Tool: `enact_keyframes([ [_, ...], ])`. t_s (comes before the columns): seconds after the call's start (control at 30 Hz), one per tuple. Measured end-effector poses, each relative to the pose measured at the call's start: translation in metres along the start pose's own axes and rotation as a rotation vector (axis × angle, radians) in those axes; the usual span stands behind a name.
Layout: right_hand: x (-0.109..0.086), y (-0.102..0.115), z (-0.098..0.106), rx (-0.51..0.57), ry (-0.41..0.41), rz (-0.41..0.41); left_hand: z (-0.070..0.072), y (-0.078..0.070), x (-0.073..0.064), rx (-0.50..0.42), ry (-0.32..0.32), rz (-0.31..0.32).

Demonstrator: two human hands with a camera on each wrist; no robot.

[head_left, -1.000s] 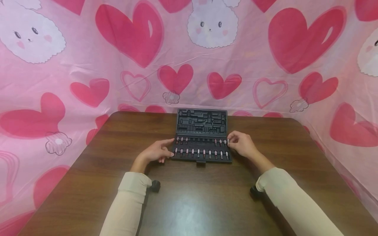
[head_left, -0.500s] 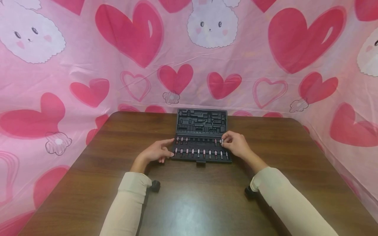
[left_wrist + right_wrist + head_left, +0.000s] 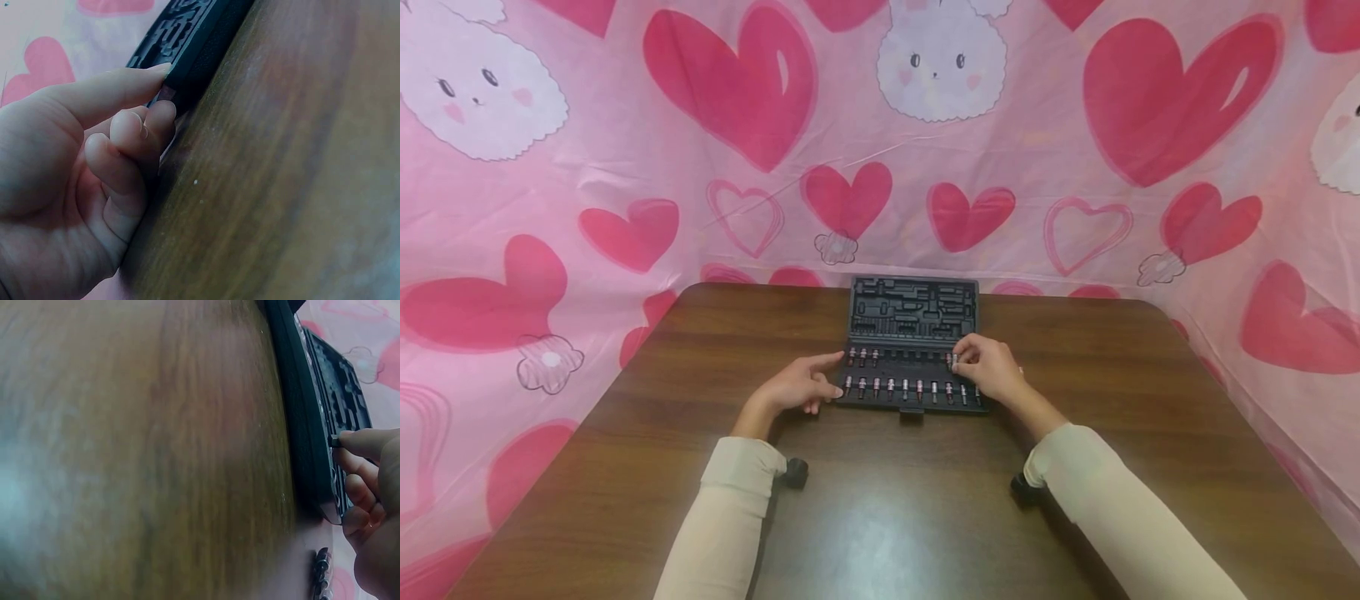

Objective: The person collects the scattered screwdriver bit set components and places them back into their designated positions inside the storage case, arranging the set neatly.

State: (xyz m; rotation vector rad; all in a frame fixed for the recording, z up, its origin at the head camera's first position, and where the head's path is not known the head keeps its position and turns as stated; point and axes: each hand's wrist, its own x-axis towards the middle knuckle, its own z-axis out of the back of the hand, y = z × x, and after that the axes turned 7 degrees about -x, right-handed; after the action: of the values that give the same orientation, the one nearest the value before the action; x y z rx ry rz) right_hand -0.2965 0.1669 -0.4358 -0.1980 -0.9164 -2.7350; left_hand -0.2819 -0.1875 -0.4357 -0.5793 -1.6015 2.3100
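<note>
An open black tool case (image 3: 895, 367) lies on the table, its moulded lid (image 3: 913, 308) raised at the back. Two rows of small metal bit sockets (image 3: 920, 390), several with reddish bands, sit in its base; the middle of the back row shows bare slots. My left hand (image 3: 793, 385) grips the case's left end; in the left wrist view its thumb (image 3: 140, 81) and a fingertip (image 3: 164, 111) meet the case corner. My right hand (image 3: 992, 367) pinches a small metal bit socket (image 3: 335, 441) at the right of the back row, hiding the slots behind it.
The brown wooden table (image 3: 880, 500) reaches around the case on all sides. A latch (image 3: 912, 414) juts from the case's front edge. Pink heart-printed cloth (image 3: 1045, 150) hangs behind and at both sides. Dark wrist cameras (image 3: 795, 473) protrude beneath both sleeves.
My right hand has shifted left along the back row, from the case's right edge past a couple of bit sockets. The left hand keeps its place on the case.
</note>
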Motion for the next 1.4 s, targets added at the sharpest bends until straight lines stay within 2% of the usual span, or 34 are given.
enact_keyframes([
  [0.6,0.006,0.009,-0.012,0.003,-0.018,0.011,0.001,-0.001,-0.001,-0.006,0.001,-0.003],
  [0.93,0.01,0.013,-0.015,-0.008,0.01,-0.001,0.0,-0.001,-0.001,-0.002,-0.001,-0.003],
  [1.17,0.012,0.014,-0.016,-0.073,0.0,0.018,0.0,-0.002,-0.001,-0.009,0.001,-0.004],
  [1.4,0.015,0.018,-0.018,-0.191,0.018,0.006,0.0,-0.002,-0.002,-0.009,0.005,-0.008],
])
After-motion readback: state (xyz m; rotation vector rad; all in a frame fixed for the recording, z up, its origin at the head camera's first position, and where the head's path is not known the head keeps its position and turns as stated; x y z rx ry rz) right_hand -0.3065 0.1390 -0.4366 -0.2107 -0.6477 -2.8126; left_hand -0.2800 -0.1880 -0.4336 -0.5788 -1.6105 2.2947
